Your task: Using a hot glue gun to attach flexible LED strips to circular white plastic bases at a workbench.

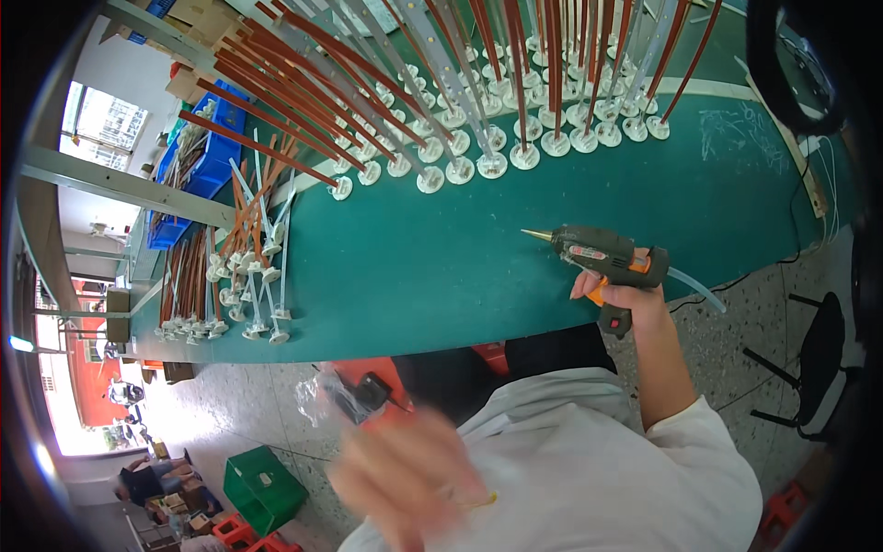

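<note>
Glue gun [593, 248] is gripped in the right hand [636, 302], fingers closed round the handle at the orange trigger; it is held over the near right part of the green tabletop [414, 267], nozzle pointed left; a pale glue stick [697, 288] is seen protruding from its rear; the left hand [405, 474] is held in front of the white shirt [607, 460], apart from the tabletop; it is motion-blurred, so whether its fingers are open, closed or gripping anything cannot be told; brown and grey rods [555, 74] on round white bases are stood in rows along the far side; more rods are heaped at left, near a blue bin [221, 138]; a green crate [264, 488] is set on the floor.
</note>
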The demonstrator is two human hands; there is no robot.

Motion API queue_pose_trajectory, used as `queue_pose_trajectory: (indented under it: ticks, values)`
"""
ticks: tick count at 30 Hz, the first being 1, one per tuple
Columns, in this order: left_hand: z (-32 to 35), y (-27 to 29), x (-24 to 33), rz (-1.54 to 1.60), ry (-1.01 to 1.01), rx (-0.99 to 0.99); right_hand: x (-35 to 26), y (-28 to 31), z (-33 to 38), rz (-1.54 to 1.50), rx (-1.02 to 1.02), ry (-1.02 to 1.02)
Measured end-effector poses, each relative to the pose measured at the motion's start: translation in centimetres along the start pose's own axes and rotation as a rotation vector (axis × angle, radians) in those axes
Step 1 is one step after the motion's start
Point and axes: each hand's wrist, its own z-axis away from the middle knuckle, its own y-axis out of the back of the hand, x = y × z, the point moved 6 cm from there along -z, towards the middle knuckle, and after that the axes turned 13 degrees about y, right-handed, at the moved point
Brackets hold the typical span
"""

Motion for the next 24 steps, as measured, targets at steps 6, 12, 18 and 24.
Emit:
queue_pose_trajectory:
  ticks: [6,12,18,24]
  values:
    - [6.4,-3.9,1.0,0.322,-0.032,-0.603,-0.1,-0.4,-0.4,0.049,0.018,-0.014]
    - [5.7,-2.8,-0.3,0.393,-0.081,-0.609,-0.3,0.6,0.4,0.086,0.113,-0.058]
    - [1.0,0.1,-0.7,0.333,-0.154,-0.792,-0.1,0.4,0.8,0.092,0.047,-0.004]
    - [-0.7,0.8,-1.3,0.344,-0.156,-0.807,-0.2,0.4,0.2,0.057,0.092,-0.029]
